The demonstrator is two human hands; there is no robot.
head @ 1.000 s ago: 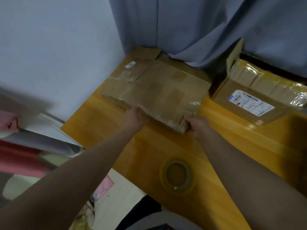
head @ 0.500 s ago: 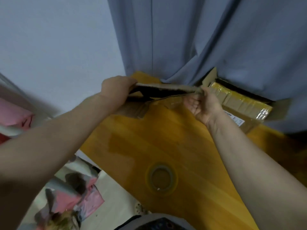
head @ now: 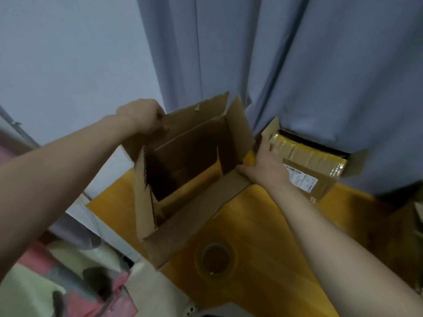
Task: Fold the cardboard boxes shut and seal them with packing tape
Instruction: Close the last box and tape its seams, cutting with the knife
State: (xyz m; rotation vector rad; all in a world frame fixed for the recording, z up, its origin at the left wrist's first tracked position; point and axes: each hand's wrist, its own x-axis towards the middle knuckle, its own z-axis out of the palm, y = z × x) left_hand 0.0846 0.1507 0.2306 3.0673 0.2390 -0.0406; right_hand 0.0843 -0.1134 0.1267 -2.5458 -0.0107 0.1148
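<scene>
Centre: the cardboard box point(head: 196, 209) stands with its flaps up and its mouth clear from above.
Right of centre: a taped parcel point(head: 318, 165) lies just beside it, and the right hand point(head: 263, 163) fills the gap.
Upper frame: the curtain point(head: 309, 65) hangs close behind both.
Lower centre: a tape roll point(head: 216, 259) lies on the table point(head: 274, 236), with bare wood to its right.

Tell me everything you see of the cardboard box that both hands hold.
The cardboard box is plain brown corrugated board, opened up, its mouth tilted toward the camera, flaps spread outward. The left flap has a jagged edge. It looks empty; the yellow table shows through its bottom. The left hand grips the far-left rim; the right hand holds the right corner.
</scene>
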